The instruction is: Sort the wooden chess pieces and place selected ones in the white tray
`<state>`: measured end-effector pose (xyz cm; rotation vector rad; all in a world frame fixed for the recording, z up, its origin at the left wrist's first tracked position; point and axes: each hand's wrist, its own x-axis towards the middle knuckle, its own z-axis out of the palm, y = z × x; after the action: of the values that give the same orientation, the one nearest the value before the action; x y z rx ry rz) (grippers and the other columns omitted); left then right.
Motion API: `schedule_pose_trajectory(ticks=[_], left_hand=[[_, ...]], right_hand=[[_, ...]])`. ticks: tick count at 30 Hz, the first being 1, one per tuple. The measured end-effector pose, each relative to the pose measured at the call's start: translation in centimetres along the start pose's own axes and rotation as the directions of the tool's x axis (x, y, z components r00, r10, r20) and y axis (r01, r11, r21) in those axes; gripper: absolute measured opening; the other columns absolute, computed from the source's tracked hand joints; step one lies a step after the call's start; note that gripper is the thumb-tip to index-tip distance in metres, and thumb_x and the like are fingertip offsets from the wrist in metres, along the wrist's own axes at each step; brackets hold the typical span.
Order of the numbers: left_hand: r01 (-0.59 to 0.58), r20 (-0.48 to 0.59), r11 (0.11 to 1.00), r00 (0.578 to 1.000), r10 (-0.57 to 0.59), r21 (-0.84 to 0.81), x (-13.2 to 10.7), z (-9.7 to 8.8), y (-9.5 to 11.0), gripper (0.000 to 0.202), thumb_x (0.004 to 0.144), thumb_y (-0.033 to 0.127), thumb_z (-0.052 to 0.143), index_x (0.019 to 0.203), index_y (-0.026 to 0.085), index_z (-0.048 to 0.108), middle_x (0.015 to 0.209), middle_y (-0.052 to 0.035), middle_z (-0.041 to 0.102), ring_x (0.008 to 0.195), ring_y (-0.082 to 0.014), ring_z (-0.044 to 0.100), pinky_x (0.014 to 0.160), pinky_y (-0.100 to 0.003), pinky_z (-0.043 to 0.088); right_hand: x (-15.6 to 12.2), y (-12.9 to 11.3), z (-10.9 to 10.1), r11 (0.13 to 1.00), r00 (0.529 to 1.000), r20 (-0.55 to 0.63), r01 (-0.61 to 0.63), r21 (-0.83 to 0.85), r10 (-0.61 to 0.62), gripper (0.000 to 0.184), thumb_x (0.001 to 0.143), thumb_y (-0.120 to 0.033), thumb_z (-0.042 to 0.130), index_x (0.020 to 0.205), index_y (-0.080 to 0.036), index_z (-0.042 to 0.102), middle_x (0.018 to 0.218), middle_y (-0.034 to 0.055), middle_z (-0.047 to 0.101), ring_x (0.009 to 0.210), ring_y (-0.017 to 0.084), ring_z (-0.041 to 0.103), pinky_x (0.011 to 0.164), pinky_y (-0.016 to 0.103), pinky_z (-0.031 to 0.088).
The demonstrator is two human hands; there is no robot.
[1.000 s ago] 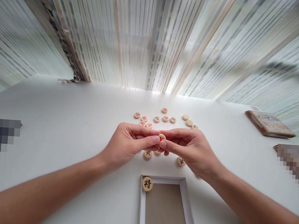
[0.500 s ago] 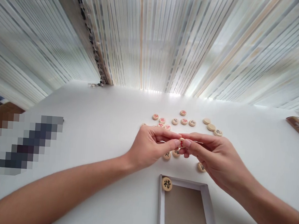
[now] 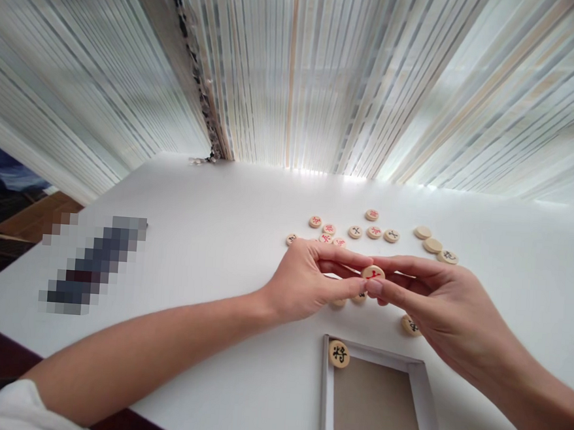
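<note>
Both hands pinch one round wooden game piece with a red character (image 3: 373, 273).
Left hand (image 3: 312, 279) and right hand (image 3: 438, 297) grasp it by fingertips above the white table (image 3: 226, 237).

— What sits on the white counter (image 3: 226, 237)?
— Wooden xiangqi discs (image 3: 355, 231) lie scattered toward the far middle, with three more discs (image 3: 433, 245) to their right. A white-rimmed box (image 3: 325, 388) sits at the near edge.

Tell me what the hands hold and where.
A round wooden game piece with a red mark, pinched at its rim between fingers of left hand and right hand.
</note>
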<state>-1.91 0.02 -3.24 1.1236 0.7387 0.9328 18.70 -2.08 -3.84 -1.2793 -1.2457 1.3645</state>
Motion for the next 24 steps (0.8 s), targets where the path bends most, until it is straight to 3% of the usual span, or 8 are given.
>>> schedule_pose_trajectory(ticks=[7,11,14,18,24], left_hand=[[-0.110,0.097,0.993,0.989,0.115,-0.049,-0.4,0.6,-0.4,0.018,0.081,0.016,0.084,0.098,0.010,0.084,0.081,-0.0097,0.080,0.082,-0.0229,0.081,0.083,-0.037,0.066],[-0.067,0.028,0.998,0.997,0.067,0.001,-0.3,0.5,-0.1,0.023,0.080,0.023,0.089,0.096,0.008,0.084,0.084,-0.0127,0.082,0.082,-0.0250,0.082,0.077,-0.035,0.066],[-0.063,-0.020,0.998,0.998,0.062,-0.031,-0.1,0.3,0.1,0.027,0.078,0.029,0.092,0.094,0.009,0.084,0.085,-0.0120,0.083,0.080,-0.0250,0.082,0.080,-0.038,0.068],[-0.050,-0.043,0.998,0.998,0.049,-0.029,0.2,0.1,0.0,0.026,0.079,0.028,0.093,0.096,0.010,0.084,0.086,-0.0111,0.084,0.080,-0.0252,0.083,0.083,-0.039,0.070],[-0.047,-0.043,0.997,0.998,0.050,0.066,0.1,0.1,0.1,0.032,0.072,0.022,0.096,0.101,0.013,0.086,0.100,-0.0117,0.085,0.097,-0.0290,0.082,0.089,-0.038,0.069]], right_hand=[[-0.2,0.2,0.1,1.000,1.000,-0.023,0.008,-0.007,-0.008,0.044,0.065,-0.053,0.100,0.096,-0.024,0.088,0.074,0.0079,0.076,0.069,0.022,0.067,0.061,0.031,0.056],[-0.5,-0.3,0.4,0.997,0.997,0.031,0.070,-0.022,-0.069,0.038,0.079,-0.052,0.092,0.103,-0.023,0.088,0.079,0.0085,0.078,0.076,0.022,0.068,0.070,0.033,0.058],[-0.5,-0.7,0.7,0.996,0.995,0.052,0.083,0.022,-0.084,0.036,0.084,-0.050,0.089,0.108,-0.023,0.088,0.088,0.0096,0.081,0.081,0.023,0.071,0.075,0.035,0.060],[-0.4,-0.8,0.8,0.994,0.996,0.065,0.058,0.093,-0.064,0.043,0.074,-0.044,0.097,0.112,-0.025,0.086,0.088,0.0078,0.082,0.081,0.023,0.074,0.078,0.037,0.062],[-0.2,-0.8,0.8,0.985,0.997,0.057,0.033,0.169,-0.043,0.047,0.063,-0.036,0.103,0.106,-0.023,0.087,0.088,0.0073,0.083,0.078,0.021,0.074,0.074,0.035,0.062]])
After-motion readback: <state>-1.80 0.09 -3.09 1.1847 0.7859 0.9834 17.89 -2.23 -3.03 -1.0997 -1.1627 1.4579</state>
